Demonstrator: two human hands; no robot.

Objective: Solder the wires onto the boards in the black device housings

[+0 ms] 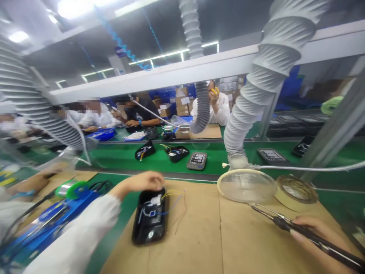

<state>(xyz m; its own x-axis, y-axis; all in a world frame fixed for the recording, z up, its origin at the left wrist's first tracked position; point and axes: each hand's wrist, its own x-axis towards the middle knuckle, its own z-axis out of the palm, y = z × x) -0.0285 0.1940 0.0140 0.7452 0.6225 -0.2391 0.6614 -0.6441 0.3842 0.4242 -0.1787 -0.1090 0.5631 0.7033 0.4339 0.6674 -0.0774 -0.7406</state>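
Your right hand (322,233) gripped the soldering iron (282,223), near right; your left hand (148,181) curled over the far end of the black housing (149,232), left on the cardboard (196,239), pinch unclear. Steadying the housing, iron clear of loose yellow wires (171,193), seemed wise. Extraction hood (248,185) and tape roll (296,191) crowded the iron's far side.

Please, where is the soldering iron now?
In the head view, the soldering iron is at the lower right, held in the right hand, just below the roll of tape in the picture.
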